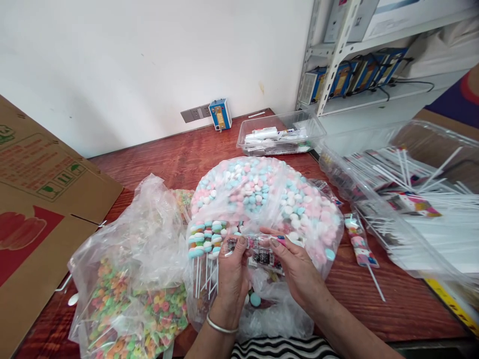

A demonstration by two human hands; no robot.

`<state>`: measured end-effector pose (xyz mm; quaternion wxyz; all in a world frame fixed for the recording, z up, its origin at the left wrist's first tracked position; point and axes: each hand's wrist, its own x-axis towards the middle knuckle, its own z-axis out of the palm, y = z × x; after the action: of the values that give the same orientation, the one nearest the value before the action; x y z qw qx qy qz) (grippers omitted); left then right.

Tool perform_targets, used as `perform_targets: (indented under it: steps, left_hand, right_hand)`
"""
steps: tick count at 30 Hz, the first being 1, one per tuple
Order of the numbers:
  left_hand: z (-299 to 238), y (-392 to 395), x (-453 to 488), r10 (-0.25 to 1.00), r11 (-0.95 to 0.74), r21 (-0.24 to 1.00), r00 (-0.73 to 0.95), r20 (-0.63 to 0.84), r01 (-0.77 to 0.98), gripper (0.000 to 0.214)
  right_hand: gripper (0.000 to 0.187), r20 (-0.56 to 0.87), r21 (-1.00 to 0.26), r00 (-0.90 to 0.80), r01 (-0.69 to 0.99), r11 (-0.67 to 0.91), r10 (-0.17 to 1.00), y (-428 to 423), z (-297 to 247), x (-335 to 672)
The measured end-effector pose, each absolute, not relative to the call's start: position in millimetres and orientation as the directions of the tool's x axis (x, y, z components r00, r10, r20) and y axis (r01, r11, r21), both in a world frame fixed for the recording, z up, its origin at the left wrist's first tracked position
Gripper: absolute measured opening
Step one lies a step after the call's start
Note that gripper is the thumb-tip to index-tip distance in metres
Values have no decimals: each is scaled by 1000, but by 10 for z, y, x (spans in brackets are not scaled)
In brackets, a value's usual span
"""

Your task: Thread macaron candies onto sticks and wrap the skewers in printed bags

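Both hands are closed on a clear printed plastic wrapper, in front of a big clear bag of pink, white and blue candies. My left hand, with a bangle at the wrist, pinches the wrapper's left end between thumb and fingers. At its right end my right hand grips with the thumb on top. Just left of my hands, several candy skewers on white sticks lie on the bag. A few loose candies show below my hands. Whether anything is inside the wrapper, I cannot tell.
A bag of colourful ring cereal lies left, beside a cardboard box. One wrapped candy skewer rests at right, near a clear bin of white sticks and wrappers. Behind stand a clear tray and a blue device.
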<state>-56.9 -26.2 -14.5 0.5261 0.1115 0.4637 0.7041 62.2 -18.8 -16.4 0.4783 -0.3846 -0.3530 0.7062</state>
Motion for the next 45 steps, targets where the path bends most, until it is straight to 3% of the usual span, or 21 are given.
perform_targets:
  steps: [5,12,18,23,30,32,35,38,41,45]
  left_hand:
    - [-172,-222,-600,800,31,740,-427,-421,-672,40]
    - [-262,-252,-555,884,149,665,-202,-421,-732,34]
    - [-280,-260,-543,851,160,604,-201,-486,-781,38]
    - [-291,-275,-538,886,177,569,-122,-447,-803,32]
    - [-266,-248,-617,864,134,261,-16,-503,-956,26]
    - [-239,-252,-634,874,129,222,5,-486,-966,24]
    - [-235,-268,-650,888,130,246,2,-461,-961,25]
    - [-274,-280,-658,882,123,374,-71,-465,-919,27]
    - [-304,-289,-659,861,132,510,-157,-484,-850,25]
    - [-290,-294,-673,847,133,551,-194,-495,-824,28]
  right_hand:
    - [24,-212,-870,-217,-402,-285,953,-220,-243,633]
    - [27,-95,-977,-172,-170,-125,980,-172,-274,684]
    - [34,-19,-999,-147,32,-14,989,-172,-169,702]
    - [37,70,-983,-150,159,94,986,-173,-85,711]
    - [24,288,-921,-174,218,322,942,-245,4,725]
    - [22,355,-889,-203,228,396,913,-265,37,733]
    - [21,448,-818,-279,255,516,849,-282,82,725]
    - [22,531,-728,-313,309,613,788,-280,114,700]
    - [19,586,-675,-282,349,650,760,-265,131,683]
    - [14,600,-643,-280,389,660,750,-253,125,684]
